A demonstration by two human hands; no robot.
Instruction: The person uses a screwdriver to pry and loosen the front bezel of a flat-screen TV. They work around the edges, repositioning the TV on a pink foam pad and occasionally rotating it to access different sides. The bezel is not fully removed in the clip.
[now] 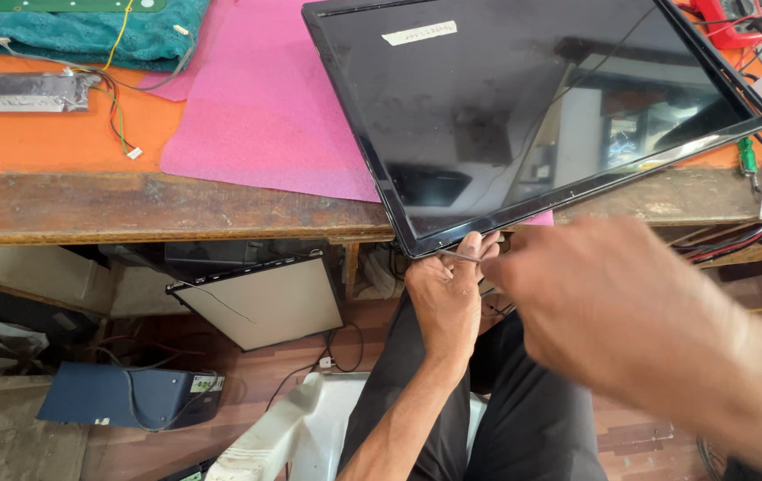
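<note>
While the flat-screen monitor [524,116] lies face up, overhanging the wooden workbench [131,207] edge, the left hand [446,289] reaches up and pinches its lower bezel, fingers closed. Blurred, the right hand [613,307] hovers beside; its grip is unclear.

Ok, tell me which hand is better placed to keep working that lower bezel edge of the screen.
Left: the left hand is already at the screen's lower edge, fingers on the bezel. The right hand is blurred and off it.
</note>
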